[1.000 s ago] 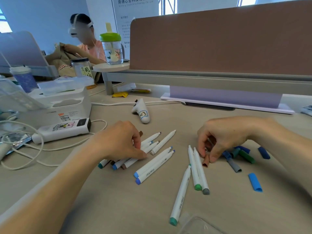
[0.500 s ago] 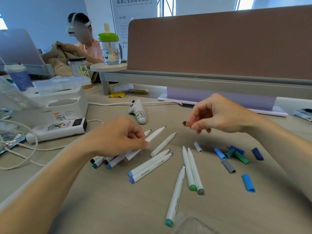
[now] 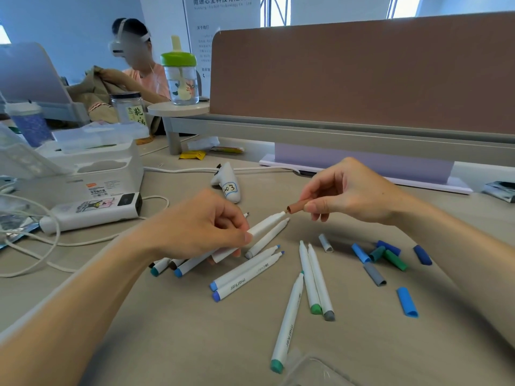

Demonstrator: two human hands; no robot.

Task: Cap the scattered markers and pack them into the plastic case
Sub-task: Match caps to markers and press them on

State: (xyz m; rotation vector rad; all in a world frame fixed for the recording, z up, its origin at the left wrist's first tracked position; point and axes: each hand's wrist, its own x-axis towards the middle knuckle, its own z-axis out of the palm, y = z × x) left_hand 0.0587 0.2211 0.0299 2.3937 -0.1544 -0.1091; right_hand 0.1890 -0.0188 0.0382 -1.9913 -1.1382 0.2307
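Marker [image 3: 267, 222] | left grip [image 3: 200, 227] pinches it | right grip [image 3: 351, 190] pinches brown cap [image 3: 296, 207] at tip | plastic case [image 3: 312, 371] contents unseen

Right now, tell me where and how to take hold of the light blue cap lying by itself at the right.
Pinch the light blue cap across its middle, from straight above, gripping its two long sides. It lies flat on the desk, apart from the other caps, so both sides are free.

Brown cap [image 3: 297, 206], white marker [image 3: 266, 224]
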